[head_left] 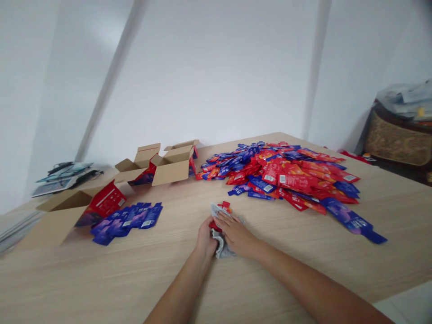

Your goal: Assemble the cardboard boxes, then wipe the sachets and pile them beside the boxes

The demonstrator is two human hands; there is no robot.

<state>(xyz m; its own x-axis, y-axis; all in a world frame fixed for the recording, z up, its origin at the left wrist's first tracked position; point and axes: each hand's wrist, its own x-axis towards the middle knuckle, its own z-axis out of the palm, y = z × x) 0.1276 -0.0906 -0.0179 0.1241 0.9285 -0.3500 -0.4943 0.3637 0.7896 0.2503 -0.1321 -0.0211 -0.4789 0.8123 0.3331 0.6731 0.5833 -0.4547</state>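
Low over the near middle of the table, my left hand (205,238) grips the edge of a red sachet (225,206) whose notched end sticks out at the far side. A crumpled light grey cloth (222,248) lies over and around that sachet. My right hand (238,236) is on top, its fingers bent over the cloth and pressing it against the sachet. Most of the sachet is hidden under the cloth and fingers. Just left of my hands, several blue-purple sachets (126,220) lie overlapped in a row.
A large pile of red and blue sachets (280,173) covers the right back of the table (135,279). One blue sachet (353,220) juts from it. Open cartons (64,216) stand at the left and back, beside stacked flat items (65,177). A white wall (222,72) rises behind.
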